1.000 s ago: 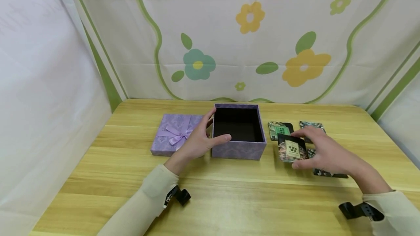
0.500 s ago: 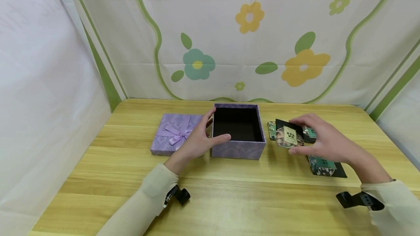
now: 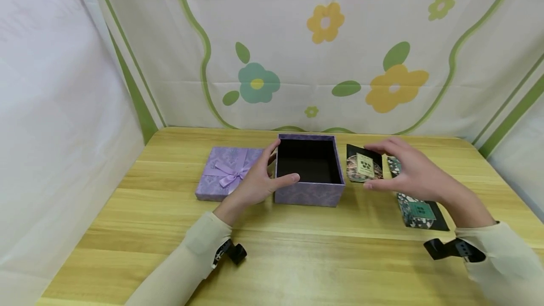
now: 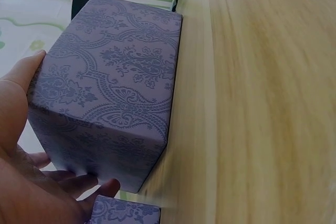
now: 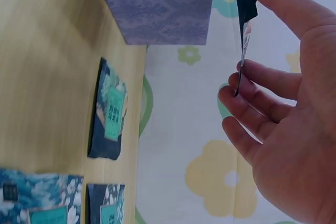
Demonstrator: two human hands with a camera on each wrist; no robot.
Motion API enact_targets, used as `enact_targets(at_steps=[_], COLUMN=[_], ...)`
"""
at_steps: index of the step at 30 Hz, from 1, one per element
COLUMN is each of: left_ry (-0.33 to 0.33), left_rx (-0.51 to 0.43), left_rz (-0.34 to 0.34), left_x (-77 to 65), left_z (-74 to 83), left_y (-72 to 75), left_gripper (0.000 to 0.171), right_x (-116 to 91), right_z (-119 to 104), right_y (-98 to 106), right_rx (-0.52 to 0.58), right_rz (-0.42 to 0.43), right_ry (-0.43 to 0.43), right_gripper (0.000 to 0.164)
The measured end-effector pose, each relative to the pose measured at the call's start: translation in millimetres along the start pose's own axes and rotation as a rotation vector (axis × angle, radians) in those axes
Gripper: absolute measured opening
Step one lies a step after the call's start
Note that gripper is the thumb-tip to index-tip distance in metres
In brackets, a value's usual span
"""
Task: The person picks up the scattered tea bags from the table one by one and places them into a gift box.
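The lidless purple gift box (image 3: 310,195) stands mid-table with its black inside showing. At its left front corner my left hand (image 3: 257,181) grips it, thumb by the front rim and fingers along the left wall; the left wrist view shows the patterned box wall (image 4: 113,72) against this hand. To the right of the box, my right hand (image 3: 414,174) pinches a small flat sachet (image 3: 364,164), black with a pale yellow label, held raised. Edge-on in the right wrist view, the sachet (image 5: 244,38) spans from thumb to fingers.
The purple lid (image 3: 212,183) with a ribbon bow lies left of the box, partly behind my left hand. Dark sachets with green labels lie at the right: one near the front (image 3: 420,212), one behind my right hand (image 3: 394,165), another nearer the box (image 5: 110,114). A printed curtain hangs behind.
My right hand has lifted the yellow-labelled sachet and carried it left and back, closer to the box, uncovering more of the front green-labelled sachet. My left hand and the box have stayed put.
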State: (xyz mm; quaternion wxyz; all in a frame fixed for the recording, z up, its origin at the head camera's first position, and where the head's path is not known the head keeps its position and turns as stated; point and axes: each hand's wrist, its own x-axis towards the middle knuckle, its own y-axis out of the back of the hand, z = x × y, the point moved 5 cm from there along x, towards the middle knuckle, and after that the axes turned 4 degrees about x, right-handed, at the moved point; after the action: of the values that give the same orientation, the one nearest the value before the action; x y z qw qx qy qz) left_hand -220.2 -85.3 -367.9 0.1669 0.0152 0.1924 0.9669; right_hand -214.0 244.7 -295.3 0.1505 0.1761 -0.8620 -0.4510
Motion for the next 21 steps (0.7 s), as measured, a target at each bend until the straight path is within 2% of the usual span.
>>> enact_targets(at_steps=[9, 21], left_ry=[-0.003, -0.004], left_rx=[0.004, 0.01], left_rz=[0.0, 0.002], left_x=[0.3, 2.0], left_z=[-1.2, -2.0], left_y=[-0.3, -1.1], left_gripper=[0.103, 0.102], right_x=[13, 34], right_z=[-15, -21], right_y=[-6, -21], right_rx=[0.036, 0.07], right_rz=[0.007, -0.014], right_ry=[0.022, 0.048], right_gripper=[0.085, 0.079])
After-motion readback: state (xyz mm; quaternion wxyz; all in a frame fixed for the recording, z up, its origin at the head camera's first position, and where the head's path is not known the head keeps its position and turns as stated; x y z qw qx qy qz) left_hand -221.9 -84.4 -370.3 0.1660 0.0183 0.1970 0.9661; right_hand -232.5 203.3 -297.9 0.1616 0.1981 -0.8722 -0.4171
